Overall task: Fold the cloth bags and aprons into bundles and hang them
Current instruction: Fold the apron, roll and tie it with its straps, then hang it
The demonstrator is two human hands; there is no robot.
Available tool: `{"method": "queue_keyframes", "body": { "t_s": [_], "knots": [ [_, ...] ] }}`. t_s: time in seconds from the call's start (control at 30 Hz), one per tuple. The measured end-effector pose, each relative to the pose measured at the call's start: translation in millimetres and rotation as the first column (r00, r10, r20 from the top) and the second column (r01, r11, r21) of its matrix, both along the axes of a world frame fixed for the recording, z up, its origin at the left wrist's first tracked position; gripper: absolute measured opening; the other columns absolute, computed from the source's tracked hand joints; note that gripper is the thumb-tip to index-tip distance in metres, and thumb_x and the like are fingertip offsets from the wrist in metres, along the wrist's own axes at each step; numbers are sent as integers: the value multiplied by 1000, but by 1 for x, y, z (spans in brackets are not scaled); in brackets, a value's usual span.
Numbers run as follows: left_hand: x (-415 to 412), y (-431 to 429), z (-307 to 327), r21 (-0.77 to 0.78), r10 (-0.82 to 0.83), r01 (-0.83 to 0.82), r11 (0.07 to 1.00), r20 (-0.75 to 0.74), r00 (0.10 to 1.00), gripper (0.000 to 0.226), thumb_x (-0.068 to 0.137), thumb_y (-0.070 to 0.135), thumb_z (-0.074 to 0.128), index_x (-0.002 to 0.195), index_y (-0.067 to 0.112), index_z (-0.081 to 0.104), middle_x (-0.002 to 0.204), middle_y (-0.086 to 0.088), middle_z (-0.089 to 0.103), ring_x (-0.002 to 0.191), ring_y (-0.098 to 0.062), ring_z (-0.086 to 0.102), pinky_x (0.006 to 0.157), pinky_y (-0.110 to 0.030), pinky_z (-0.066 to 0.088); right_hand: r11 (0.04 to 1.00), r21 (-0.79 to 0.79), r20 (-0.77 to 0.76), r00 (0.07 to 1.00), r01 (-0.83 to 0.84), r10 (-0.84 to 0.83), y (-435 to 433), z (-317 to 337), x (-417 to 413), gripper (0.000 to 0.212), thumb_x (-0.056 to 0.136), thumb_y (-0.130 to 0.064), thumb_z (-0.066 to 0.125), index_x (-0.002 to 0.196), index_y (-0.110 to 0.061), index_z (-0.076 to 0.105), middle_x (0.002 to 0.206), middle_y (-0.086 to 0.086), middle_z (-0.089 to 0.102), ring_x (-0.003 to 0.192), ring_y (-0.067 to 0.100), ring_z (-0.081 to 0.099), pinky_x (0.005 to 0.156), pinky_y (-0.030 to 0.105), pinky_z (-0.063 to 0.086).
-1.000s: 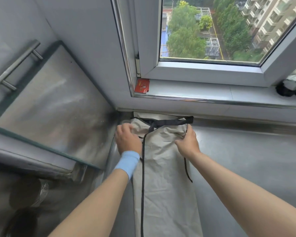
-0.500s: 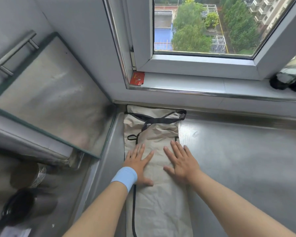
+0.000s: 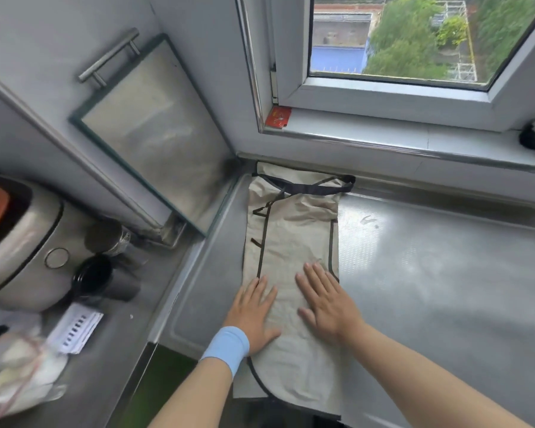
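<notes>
The beige apron (image 3: 294, 230), folded into a long strip, is laid at the centre of the frame on the steel worktop (image 3: 430, 288). It is judged light, soft and limp, best taken by its lower end. It is pressed flat by the left hand (image 3: 254, 313) and right hand (image 3: 328, 301), fingers straight.

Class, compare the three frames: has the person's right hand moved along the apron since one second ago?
Yes. The right hand has slid toward the person, away from the black strap under the window sill.
</notes>
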State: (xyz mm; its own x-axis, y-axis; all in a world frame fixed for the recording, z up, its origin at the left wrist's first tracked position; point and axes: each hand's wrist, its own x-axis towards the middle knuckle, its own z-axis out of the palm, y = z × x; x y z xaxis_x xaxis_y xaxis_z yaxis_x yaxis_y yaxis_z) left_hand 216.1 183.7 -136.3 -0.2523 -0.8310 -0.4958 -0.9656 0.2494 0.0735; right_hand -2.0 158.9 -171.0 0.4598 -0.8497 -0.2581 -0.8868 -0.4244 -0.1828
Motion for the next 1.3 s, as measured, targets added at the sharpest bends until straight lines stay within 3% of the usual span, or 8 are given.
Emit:
{"method": "queue_keyframes", "body": {
  "t_s": [0.3,0.47,0.6,0.77,0.9,1.0,1.13,1.3],
  "knots": [
    [-8,48,18,26,-118,118,993,7,993,96,82,55,55,154,22,3,162,0,-10,149,-23,-9,121,-45,-2,996,-47,-112,991,-77,71,47,32,-2,62,87,-32,28,138,-8,55,146,23,45,135,38,45,111,50,31],
    [-6,93,8,-22,-319,319,947,10,948,115,56,65,73,145,25,13,150,-2,9,142,-30,6,118,-49,9,985,142,-94,989,-102,116,119,31,3,100,81,-70,36,157,-20,-5,160,6,-20,149,23,-17,121,43,-6],
    [-2,115,6,-60,-330,336,940,87,940,97,80,24,71,150,23,5,156,-5,1,146,-33,-5,119,-51,10,991,112,-176,981,-69,88,154,27,9,117,73,-72,51,154,-22,-18,156,7,-32,145,23,-27,119,44,-8],
    [9,114,28,-56,-211,205,977,-142,967,48,91,9,51,136,23,44,142,-5,45,128,-28,45,102,-38,43,996,88,-165,986,4,10,163,37,23,85,87,-43,55,154,-17,11,164,9,7,150,32,10,120,44,21],
    [17,107,61,11,-8,10,1000,-227,974,32,92,18,47,120,26,62,116,-5,65,104,-29,61,88,-31,49,990,88,-87,991,111,-103,157,70,34,24,83,-34,53,107,-27,53,107,-2,64,100,27,62,73,37,52],
    [22,97,92,143,66,-32,989,-241,968,34,88,23,52,119,22,63,120,-4,65,111,-27,60,91,-28,47,963,209,-205,971,170,-127,143,113,38,11,79,-24,51,84,-22,61,80,0,64,78,28,61,62,28,46],
    [19,77,136,356,4,60,933,-175,985,42,91,21,52,132,16,56,127,-8,60,111,-29,60,81,-27,51,754,575,-190,948,319,-257,116,168,34,10,69,-17,48,71,-17,58,68,2,61,68,28,67,56,25,53],
    [29,40,152,285,178,-89,954,-305,936,35,86,23,55,119,17,64,109,-8,63,96,-29,63,78,-28,54,859,376,-16,930,347,-368,77,187,23,7,63,-18,48,66,-18,54,68,1,58,73,30,65,54,30,51]
  ]
}}
